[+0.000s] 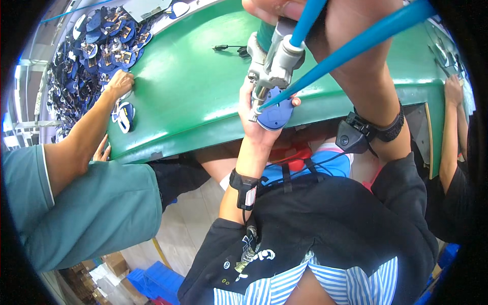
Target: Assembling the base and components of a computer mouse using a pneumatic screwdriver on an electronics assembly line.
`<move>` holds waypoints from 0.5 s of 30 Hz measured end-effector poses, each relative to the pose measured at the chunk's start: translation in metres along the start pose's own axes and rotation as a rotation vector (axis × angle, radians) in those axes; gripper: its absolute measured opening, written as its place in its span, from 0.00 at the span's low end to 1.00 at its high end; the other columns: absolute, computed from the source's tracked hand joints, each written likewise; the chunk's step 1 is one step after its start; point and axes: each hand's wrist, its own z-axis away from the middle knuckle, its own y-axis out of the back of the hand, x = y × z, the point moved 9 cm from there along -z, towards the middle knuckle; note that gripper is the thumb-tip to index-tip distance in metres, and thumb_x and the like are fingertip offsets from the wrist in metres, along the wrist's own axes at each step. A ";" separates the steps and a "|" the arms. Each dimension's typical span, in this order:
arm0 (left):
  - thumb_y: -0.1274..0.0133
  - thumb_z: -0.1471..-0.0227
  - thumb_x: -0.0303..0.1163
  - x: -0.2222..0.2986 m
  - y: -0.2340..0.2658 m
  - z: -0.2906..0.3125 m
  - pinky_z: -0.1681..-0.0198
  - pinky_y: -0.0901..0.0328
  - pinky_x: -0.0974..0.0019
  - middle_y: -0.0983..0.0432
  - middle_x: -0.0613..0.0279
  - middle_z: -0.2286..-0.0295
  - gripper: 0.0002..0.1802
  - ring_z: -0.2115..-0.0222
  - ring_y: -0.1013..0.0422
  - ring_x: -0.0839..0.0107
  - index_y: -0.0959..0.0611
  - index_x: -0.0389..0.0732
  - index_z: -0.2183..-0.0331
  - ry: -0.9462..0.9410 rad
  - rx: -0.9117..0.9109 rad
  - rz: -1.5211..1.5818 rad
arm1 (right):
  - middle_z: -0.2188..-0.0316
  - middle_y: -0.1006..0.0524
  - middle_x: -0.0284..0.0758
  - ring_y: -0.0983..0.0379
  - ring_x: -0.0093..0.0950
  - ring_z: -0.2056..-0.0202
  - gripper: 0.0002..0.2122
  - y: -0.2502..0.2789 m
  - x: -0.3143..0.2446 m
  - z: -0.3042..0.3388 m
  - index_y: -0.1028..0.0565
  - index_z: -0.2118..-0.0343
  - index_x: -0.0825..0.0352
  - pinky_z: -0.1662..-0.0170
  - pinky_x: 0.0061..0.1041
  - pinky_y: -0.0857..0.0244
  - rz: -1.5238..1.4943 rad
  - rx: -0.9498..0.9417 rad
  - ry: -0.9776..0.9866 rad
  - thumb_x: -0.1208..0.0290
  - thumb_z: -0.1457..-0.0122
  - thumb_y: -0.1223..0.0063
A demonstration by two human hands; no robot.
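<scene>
- Blue cover [276, 116]: on the left palm, over the bench's [188, 76] near edge, long axis pointing away.
- Left hand [252, 128]: fingers curled round it.
- Gray tool [280, 65]: tip by cover's left edge.
- Right hand [348, 28]: farther out, gripping tool.

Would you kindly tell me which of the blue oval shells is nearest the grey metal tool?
The shell in the wearer's left hand, partly behind the grey metal tool; the other shells lie at far left.

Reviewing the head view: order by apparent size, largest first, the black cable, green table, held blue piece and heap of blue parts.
1. Green table
2. Heap of blue parts
3. Blue piece in the left hand
4. Black cable
</scene>
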 end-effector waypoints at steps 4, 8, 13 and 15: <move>0.57 0.39 0.53 0.004 0.001 0.002 0.57 0.35 0.55 0.32 0.50 0.55 0.29 0.60 0.35 0.58 0.30 0.49 0.42 -0.018 0.007 -0.006 | 0.85 0.42 0.22 0.45 0.11 0.85 0.09 -0.001 0.000 0.006 0.27 0.61 0.70 0.85 0.14 0.51 -0.040 -0.013 0.000 0.68 0.31 0.54; 0.64 0.37 0.55 0.002 0.009 -0.003 0.59 0.31 0.47 0.24 0.51 0.54 0.31 0.61 0.26 0.56 0.28 0.44 0.44 -0.043 0.008 0.004 | 0.85 0.42 0.22 0.45 0.11 0.85 0.09 0.004 0.008 0.008 0.27 0.61 0.70 0.85 0.14 0.51 0.019 0.023 0.076 0.68 0.31 0.54; 0.63 0.36 0.55 0.002 0.006 0.000 0.59 0.31 0.47 0.25 0.50 0.56 0.28 0.60 0.28 0.51 0.27 0.48 0.45 -0.048 0.002 0.036 | 0.85 0.42 0.23 0.45 0.11 0.85 0.09 0.010 -0.011 0.000 0.27 0.62 0.70 0.85 0.14 0.51 0.003 0.040 0.155 0.68 0.31 0.54; 0.60 0.37 0.53 0.015 0.016 0.001 0.61 0.30 0.46 0.25 0.52 0.56 0.24 0.60 0.28 0.52 0.26 0.52 0.46 -0.065 0.095 0.096 | 0.85 0.42 0.23 0.45 0.11 0.85 0.09 0.011 -0.040 -0.001 0.27 0.62 0.70 0.85 0.14 0.51 0.053 0.015 0.275 0.68 0.31 0.54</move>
